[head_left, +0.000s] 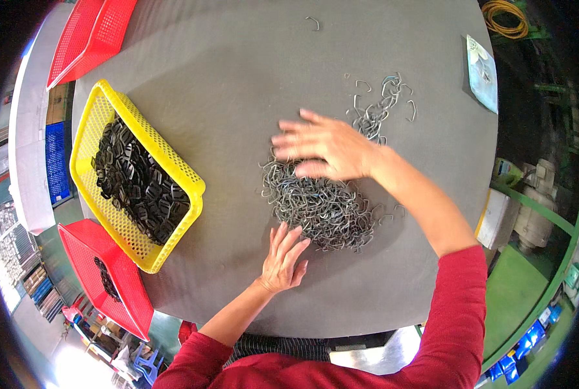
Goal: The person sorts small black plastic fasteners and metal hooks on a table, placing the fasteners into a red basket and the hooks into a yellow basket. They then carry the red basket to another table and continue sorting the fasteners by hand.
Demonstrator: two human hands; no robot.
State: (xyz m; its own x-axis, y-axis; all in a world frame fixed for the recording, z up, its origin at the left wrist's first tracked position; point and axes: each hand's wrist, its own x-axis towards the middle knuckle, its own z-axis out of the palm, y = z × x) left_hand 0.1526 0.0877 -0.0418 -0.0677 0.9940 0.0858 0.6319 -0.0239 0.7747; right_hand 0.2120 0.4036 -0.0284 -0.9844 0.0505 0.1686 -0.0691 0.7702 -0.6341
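A heap of small bent metal wire hooks (328,211) lies on the grey tabletop (231,84). My right hand (325,148) is over the heap's far edge, fingers spread and a little blurred, with nothing seen in it. Next to the near left side of the heap is my left hand (283,259), its fingers stretched out and its palm down; whether the fingertips touch the hooks I cannot tell. A looser trail of hooks (370,120) runs off beyond my right hand, and one lone hook (313,23) lies near the far edge.
On the left stands a yellow perforated basket (182,175) holding many black buckle-like parts (140,181). A red basket (137,298) with a few black parts is nearer me, and another red basket (88,39) is at the far left. A pale blue packet (482,72) lies at the right edge.
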